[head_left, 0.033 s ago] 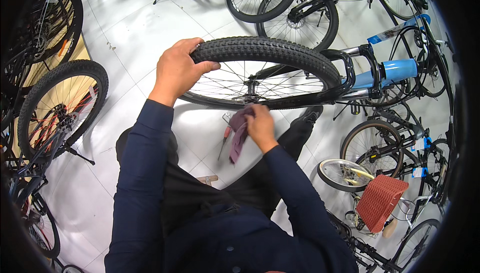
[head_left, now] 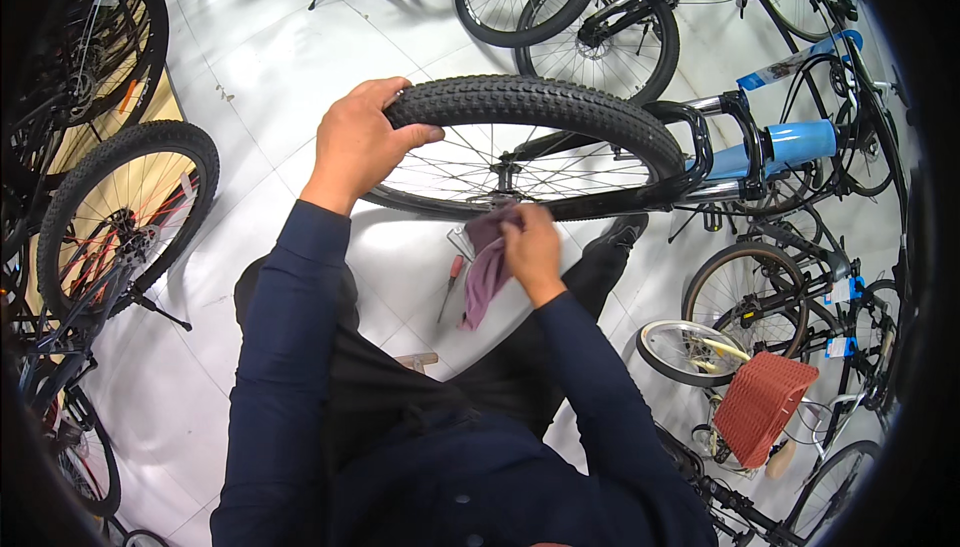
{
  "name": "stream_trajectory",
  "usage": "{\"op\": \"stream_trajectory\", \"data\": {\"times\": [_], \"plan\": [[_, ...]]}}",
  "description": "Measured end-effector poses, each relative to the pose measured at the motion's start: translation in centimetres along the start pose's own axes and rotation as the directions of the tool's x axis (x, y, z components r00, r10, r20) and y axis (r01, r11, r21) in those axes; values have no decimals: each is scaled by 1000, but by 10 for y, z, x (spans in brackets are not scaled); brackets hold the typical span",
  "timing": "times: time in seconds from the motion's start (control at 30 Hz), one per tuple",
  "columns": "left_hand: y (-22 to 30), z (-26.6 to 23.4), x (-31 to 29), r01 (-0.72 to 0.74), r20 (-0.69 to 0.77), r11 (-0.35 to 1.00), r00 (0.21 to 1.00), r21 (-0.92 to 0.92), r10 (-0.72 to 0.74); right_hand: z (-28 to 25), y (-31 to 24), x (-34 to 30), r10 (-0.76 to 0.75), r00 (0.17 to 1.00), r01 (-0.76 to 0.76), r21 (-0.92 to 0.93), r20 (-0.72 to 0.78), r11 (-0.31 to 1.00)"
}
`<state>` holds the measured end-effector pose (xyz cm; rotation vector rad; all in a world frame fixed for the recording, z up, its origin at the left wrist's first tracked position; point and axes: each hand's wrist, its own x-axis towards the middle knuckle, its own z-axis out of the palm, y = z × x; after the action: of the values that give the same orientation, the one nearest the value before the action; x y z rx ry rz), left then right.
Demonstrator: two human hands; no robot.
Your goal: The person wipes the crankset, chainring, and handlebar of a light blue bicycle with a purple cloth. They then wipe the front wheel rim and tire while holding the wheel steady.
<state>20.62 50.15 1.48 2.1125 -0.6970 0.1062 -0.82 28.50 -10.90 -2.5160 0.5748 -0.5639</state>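
Observation:
A bicycle wheel with a knobby black tire (head_left: pixel 530 97) fills the middle, set in a black suspension fork (head_left: pixel 690 162). My left hand (head_left: pixel 362 137) is closed round the tire's left end, its thumb over the near side. In my right hand (head_left: pixel 534 252) is a crumpled purple cloth (head_left: pixel 487 267), pinched near its top and hanging down. That hand is at the near side of the wheel, by the rim below the hub (head_left: pixel 503 175). Whether the cloth touches the rim I cannot tell. A screwdriver with a red handle (head_left: pixel 456 267) lies on the floor just left of the cloth.
A metal tool (head_left: pixel 459 239), partly hidden by the cloth, lies near the screwdriver. Bicycles crowd both sides and the far edge, one with a blue-wrapped tube (head_left: pixel 800 139). A red basket (head_left: pixel 765 407) sits at the lower right. A small wooden piece (head_left: pixel 417 360) shows between my legs.
My right hand has shifted slightly right with the cloth, which now hangs more spread out. My left hand keeps its hold on the tire.

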Motion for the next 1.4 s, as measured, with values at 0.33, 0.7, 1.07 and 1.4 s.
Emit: {"op": "stream_trajectory", "data": {"times": [0.33,0.7,1.07,1.4], "plan": [[2,-3,-1,-6,27,1000,1000,16,5,-16,-3,45,-284,935,201,-345,-211,917],[8,-7,-4,17,50,1000,999,-8,-16,-5,-5,91,211,825,63,-456,525,888],[12,-10,-6,50,85,999,995,-16,-49,-19,-14,131,77,618,52,-138,783,989],[8,-7,-6,18,76,1000,997,-3,-17,-15,-18,128,97,654,177,-276,750,945]]}}
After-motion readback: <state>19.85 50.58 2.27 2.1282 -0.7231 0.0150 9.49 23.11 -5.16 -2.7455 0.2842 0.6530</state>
